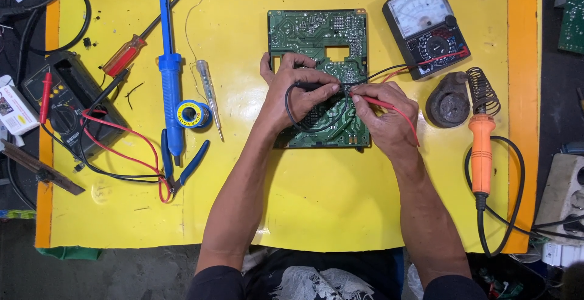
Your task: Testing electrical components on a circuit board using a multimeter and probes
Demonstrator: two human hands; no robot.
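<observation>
A flat green board [319, 38] lies near the middle of a glossy yellow mat [316, 196], its face dense with fine solder traces and cut by a small rectangular hole. Both hands rest over its lower half. The left hand [291, 90] pinches a slim black probe [310, 85] between thumb and fingertips, its thin black lead [291, 114] looping down under the palm. The right hand [384, 116] pinches a red probe [372, 101] the same way, tip angled left toward the black one — the two tips sit close together on the board. A red lead [406, 120] trails over the right wrist.

Both leads run up right to a boxy black meter [427, 27] with a pale dial face. Beside it sits a rough, rusty stand [449, 100] with a coiled wire holder, and an iron [482, 154] with a smooth orange handle and black cord.

On the left of the mat lie a long blue plastic pump [169, 62], a small solder reel [192, 113], blue-handled pliers [182, 166], a clear tester screwdriver [207, 90], a red-handled screwdriver [131, 53] — and a dark second meter [67, 108] with tangled red and black leads.
</observation>
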